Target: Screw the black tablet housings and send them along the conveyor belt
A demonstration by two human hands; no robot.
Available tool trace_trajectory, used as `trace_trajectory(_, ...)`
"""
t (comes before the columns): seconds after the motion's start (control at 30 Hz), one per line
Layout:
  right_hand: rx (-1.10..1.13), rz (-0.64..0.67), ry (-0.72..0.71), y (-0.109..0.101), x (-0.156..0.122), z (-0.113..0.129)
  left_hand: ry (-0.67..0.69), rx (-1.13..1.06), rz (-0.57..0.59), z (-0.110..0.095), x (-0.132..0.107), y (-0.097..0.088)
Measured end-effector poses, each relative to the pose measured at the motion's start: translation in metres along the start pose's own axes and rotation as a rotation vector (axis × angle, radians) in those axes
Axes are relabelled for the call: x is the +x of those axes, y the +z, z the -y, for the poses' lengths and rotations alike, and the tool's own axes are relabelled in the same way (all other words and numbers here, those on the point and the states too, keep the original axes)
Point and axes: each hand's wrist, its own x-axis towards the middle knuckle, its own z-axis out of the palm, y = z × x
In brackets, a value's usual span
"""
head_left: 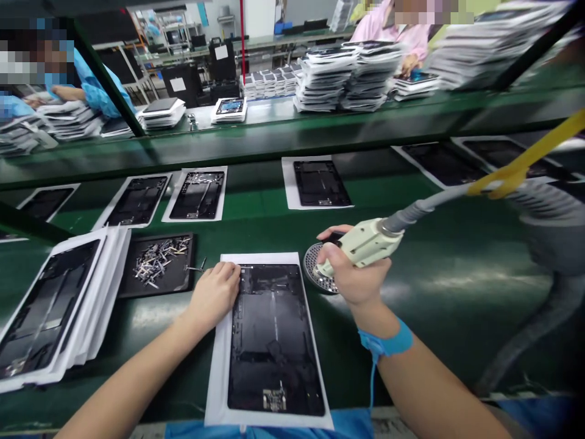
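Observation:
A black tablet housing point(274, 341) lies on a white sheet point(218, 384) in front of me. My left hand point(218, 285) is at its upper left corner, with curled fingers pressed together; whatever the fingertips pinch, if anything, is hidden. To the right of the housing, my right hand point(359, 277) is wrapped around a pale green hot-air handpiece point(372, 242) with a grey cord. The handpiece's front end meets a round perforated metal disc point(315, 271) low over the bench; whether they are joined I cannot tell. A blue band circles my right wrist.
Beside my left hand is a black tray point(183, 283) of small metal strips point(159, 261). A stack of housings point(50, 305) stands far left. More housings on sheets point(320, 183) lie across the green bench point(439, 244). A grey hose point(543, 329) hangs right. Co-workers sit beyond the shelf.

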Motion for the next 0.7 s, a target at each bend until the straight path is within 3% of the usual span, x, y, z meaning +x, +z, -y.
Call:
trace_trajectory(0.3,-0.063,-0.028,-0.028,-0.005,-0.004,-0.01,0.001,-0.177,-0.036,0.019,0.002,0.012)
trace_trajectory(0.7,-0.055,-0.029,-0.024,-0.005,-0.006,-0.018,-0.015,-0.263,-0.036,0.018,0.006,0.011)
